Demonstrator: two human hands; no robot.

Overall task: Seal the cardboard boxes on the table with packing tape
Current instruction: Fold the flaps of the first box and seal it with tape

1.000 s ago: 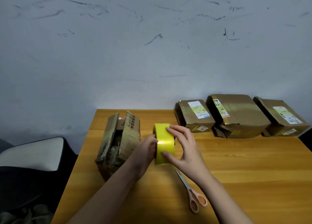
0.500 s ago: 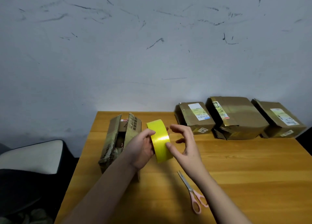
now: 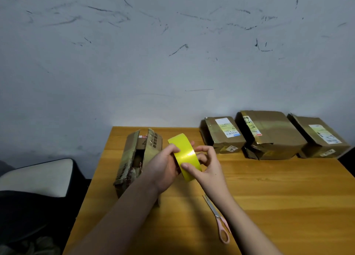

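Yellow tape roll (image 3: 184, 156) held above the bench (image 3: 269, 197)
It is gripped by the left hand (image 3: 163, 170) and pinched by the right hand (image 3: 209, 168)

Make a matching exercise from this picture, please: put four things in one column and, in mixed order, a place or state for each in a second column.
Things:
1. tape roll
2. scissors
3. open box
4. three labelled boxes

Places or states:
a. in a row at the far right of the table, near the wall
b. lying flat on the table, handles toward the person
c. held above the table by the left hand and the right hand
d. at the left of the table, top flaps apart

Pairs: 1-c, 2-b, 3-d, 4-a
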